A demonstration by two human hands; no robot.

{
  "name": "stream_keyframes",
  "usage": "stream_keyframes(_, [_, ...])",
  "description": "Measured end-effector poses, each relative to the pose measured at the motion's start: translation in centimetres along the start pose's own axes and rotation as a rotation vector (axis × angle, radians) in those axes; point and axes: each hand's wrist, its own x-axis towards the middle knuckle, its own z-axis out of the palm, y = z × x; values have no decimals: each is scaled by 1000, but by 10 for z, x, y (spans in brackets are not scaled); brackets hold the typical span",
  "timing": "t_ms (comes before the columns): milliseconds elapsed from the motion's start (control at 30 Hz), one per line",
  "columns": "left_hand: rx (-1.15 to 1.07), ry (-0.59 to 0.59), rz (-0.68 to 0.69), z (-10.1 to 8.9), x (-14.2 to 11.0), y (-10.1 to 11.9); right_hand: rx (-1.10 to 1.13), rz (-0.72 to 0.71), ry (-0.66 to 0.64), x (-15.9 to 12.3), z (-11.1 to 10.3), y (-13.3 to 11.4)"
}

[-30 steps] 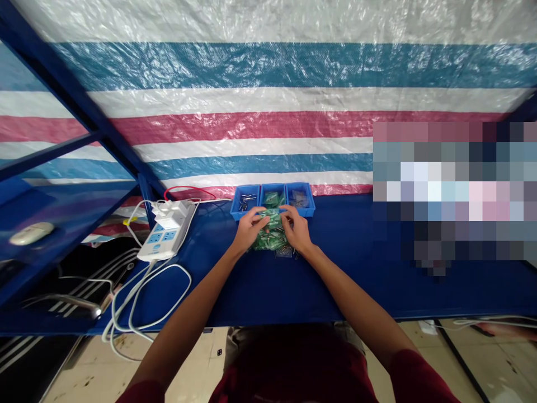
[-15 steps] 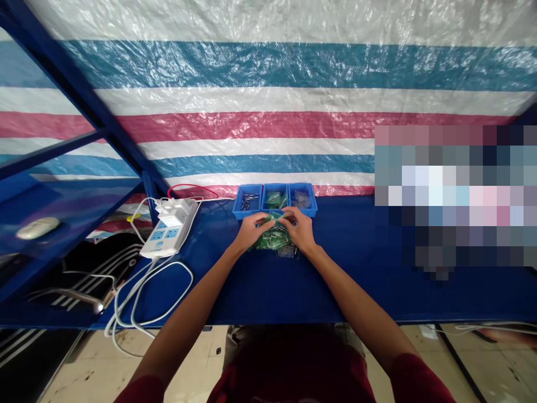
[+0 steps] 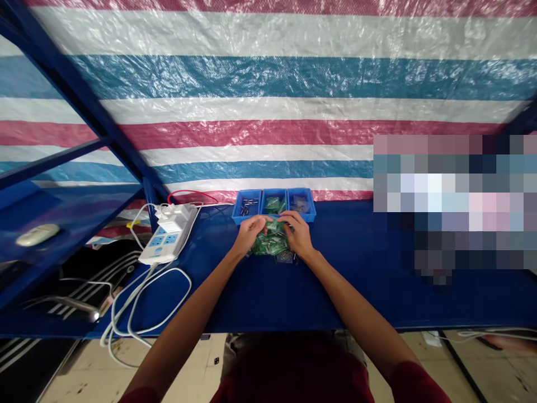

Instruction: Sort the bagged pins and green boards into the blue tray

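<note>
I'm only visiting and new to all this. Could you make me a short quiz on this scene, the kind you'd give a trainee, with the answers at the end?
1. How many blue bins stand side by side on the table?
2. True or false: the power strip lies to the left of the bins.
3. What lies between the left hand and the right hand?
A) a computer mouse
B) green packets
C) a red wire

Key: 1. Three. 2. True. 3. B.
</note>
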Motion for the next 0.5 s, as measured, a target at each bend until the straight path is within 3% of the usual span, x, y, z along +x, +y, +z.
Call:
stream_keyframes(133, [133, 6, 93, 0, 1, -1, 2, 120, -20, 0, -1, -2])
stream_keyframes(233, [82, 39, 5, 2, 1, -2, 54, 179, -53, -1, -1, -5])
stream_keyframes(333, [-50, 61, -105, 2, -1, -1, 62, 107, -85, -1, -2, -6])
stream_keyframes(500, [-158, 102, -108, 2, 0, -5, 26, -52, -94, -1, 0, -2])
